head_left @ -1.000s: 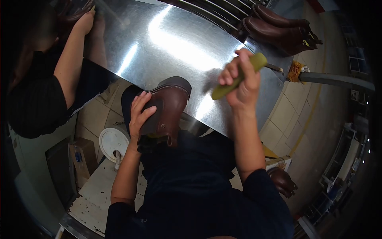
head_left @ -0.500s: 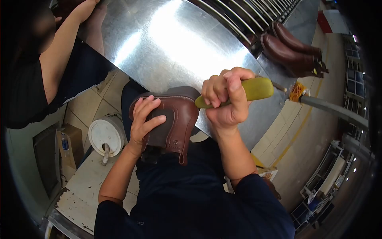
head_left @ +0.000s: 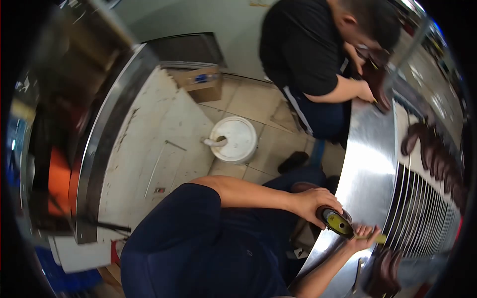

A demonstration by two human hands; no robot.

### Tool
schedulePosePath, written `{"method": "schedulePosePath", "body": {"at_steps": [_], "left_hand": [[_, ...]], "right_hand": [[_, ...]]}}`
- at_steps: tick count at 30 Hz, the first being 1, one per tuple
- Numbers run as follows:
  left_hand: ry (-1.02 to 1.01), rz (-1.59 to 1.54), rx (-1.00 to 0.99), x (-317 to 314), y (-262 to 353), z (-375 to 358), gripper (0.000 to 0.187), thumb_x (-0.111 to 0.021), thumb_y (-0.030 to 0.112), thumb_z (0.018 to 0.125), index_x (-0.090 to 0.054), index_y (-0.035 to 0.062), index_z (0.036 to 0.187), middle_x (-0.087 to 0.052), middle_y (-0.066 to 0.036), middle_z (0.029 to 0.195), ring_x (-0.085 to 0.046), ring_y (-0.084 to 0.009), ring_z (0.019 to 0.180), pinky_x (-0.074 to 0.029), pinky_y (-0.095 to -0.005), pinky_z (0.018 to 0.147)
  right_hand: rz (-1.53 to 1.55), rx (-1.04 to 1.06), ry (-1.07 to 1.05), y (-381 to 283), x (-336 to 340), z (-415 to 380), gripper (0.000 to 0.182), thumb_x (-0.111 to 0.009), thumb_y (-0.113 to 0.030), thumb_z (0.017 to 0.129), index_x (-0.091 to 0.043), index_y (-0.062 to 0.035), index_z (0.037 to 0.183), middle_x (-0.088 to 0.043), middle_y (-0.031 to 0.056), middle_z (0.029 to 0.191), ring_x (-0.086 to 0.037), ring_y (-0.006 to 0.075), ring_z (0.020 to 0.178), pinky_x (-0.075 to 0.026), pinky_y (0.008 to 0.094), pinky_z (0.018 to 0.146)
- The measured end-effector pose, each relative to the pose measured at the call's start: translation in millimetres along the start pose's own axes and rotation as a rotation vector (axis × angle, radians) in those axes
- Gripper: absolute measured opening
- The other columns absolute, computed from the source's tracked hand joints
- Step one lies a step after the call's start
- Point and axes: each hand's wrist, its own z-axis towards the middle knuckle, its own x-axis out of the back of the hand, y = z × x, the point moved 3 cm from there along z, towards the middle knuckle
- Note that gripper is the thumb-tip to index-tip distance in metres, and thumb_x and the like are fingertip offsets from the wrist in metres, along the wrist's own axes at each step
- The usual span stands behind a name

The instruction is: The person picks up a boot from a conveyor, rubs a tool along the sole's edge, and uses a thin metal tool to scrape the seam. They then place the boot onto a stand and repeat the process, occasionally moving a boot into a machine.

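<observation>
My left hand (head_left: 316, 204) is wrapped round a dark brown boot (head_left: 348, 216), whose opening faces up toward me. Inside the opening shows a yellow-green filling with a round hole. Beside the boot, over the metal table, my right hand (head_left: 365, 239) is closed on a smooth yellow-green handle (head_left: 380, 239). One end of the handle sticks out past my fingers, away from the boot; its working end is hidden by the hand and the boot.
A shiny metal table (head_left: 365, 169) borders a wire rack (head_left: 422, 213) with a row of brown boots (head_left: 435, 154). More brown boots (head_left: 385, 273) stand near my right arm. Opposite, a co-worker (head_left: 308, 54) handles another boot (head_left: 375, 84). A white lidded bucket (head_left: 243, 144) and a cardboard box (head_left: 204, 89) are on the floor.
The view has swung left, bringing the co-worker, bucket and worn white surface toward the middle. The boot has turned from its side to its opening. Both hands keep their holds.
</observation>
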Motion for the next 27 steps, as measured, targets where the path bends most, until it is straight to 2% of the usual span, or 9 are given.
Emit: {"method": "schedulePosePath", "body": {"at_steps": [1,3,6,9,13,14,16,20,27], "left_hand": [[0.047,0.044,0.035,14,16,-5,0.068,-0.096,0.030,0.073,-0.067,0.0100,0.132,-0.071,-0.011,0.128,-0.067,-0.0261,0.123,-0.050,-0.0438,0.105],[0.159,-0.276,0.477,44,43,-30,0.066,-0.096,0.026,0.077,-0.066,0.0079,0.132,-0.071,-0.009,0.128,-0.070,-0.0185,0.115,-0.057,-0.0383,0.095],[0.453,0.061,0.653,123,99,-68,0.065,-0.097,0.033,0.076,-0.067,0.0018,0.124,-0.077,-0.007,0.102,-0.073,-0.0155,0.097,-0.059,-0.0333,0.085],[1.103,0.351,0.508,202,180,-95,0.046,-0.092,0.036,0.080,-0.076,-0.0008,0.102,-0.076,-0.009,0.097,-0.070,-0.0179,0.089,-0.056,-0.0348,0.083],[1.676,1.220,0.299,306,306,-151,0.060,-0.091,0.041,0.081,-0.074,-0.0070,0.113,-0.078,-0.015,0.111,-0.073,-0.0248,0.100,-0.055,-0.0391,0.093],[1.668,1.459,-0.008,334,332,-165,0.069,-0.090,0.047,0.079,-0.072,-0.0077,0.118,-0.077,-0.020,0.115,-0.074,-0.0315,0.106,-0.055,-0.0413,0.096],[1.857,1.841,0.542,383,381,-214,0.082,-0.083,0.065,0.075,-0.071,0.0018,0.126,-0.074,-0.027,0.119,-0.070,-0.0451,0.113,-0.054,-0.0489,0.099],[1.844,1.647,1.309,455,427,-267,0.084,-0.078,0.070,0.075,-0.072,0.0088,0.132,-0.071,-0.021,0.132,-0.066,-0.0388,0.126,-0.050,-0.0513,0.106],[1.751,1.388,1.590,524,395,-259,0.091,-0.077,0.070,0.076,-0.064,0.0103,0.144,-0.060,-0.021,0.150,-0.055,-0.0424,0.140,-0.029,-0.0713,0.118]], "right_hand": [[-0.008,0.013,-0.017,4,-3,0,0.026,-0.054,-0.033,0.112,-0.061,-0.0084,0.114,-0.038,-0.0044,0.062,-0.036,0.0079,0.047,-0.036,0.0250,0.043],[0.052,0.019,0.044,9,-12,-16,0.025,-0.059,-0.033,0.110,-0.062,-0.0074,0.111,-0.042,-0.0037,0.063,-0.039,0.0080,0.047,-0.039,0.0246,0.044],[-0.224,0.105,0.065,6,-38,-37,0.019,-0.062,-0.025,0.109,-0.062,-0.0057,0.112,-0.042,-0.0028,0.063,-0.041,0.0077,0.048,-0.036,0.0230,0.045],[-0.278,0.103,0.043,5,-34,-35,0.016,-0.063,-0.020,0.107,-0.063,-0.0052,0.113,-0.044,-0.0021,0.062,-0.040,0.0071,0.047,-0.034,0.0228,0.044],[-0.352,0.093,0.047,5,-36,-34,0.015,-0.065,-0.019,0.106,-0.062,-0.0049,0.111,-0.045,-0.0028,0.063,-0.041,0.0058,0.048,-0.037,0.0228,0.044],[-0.382,0.095,0.067,4,-40,-34,0.015,-0.065,-0.019,0.106,-0.063,-0.0051,0.111,-0.045,-0.0029,0.063,-0.040,0.0057,0.048,-0.037,0.0228,0.044],[-0.361,0.086,0.061,3,-47,-37,0.015,-0.064,-0.020,0.107,-0.063,-0.0052,0.111,-0.044,-0.0034,0.063,-0.040,0.0057,0.048,-0.036,0.0229,0.044],[-0.379,0.083,0.059,6,-45,-35,0.017,-0.064,-0.021,0.107,-0.062,-0.0051,0.112,-0.043,-0.0037,0.063,-0.038,0.0054,0.048,-0.035,0.0223,0.045],[-0.417,0.081,0.073,-1,-51,-39,0.017,-0.063,-0.020,0.107,-0.061,-0.0044,0.116,-0.042,-0.0040,0.062,-0.037,0.0042,0.049,-0.032,0.0200,0.046]]}}
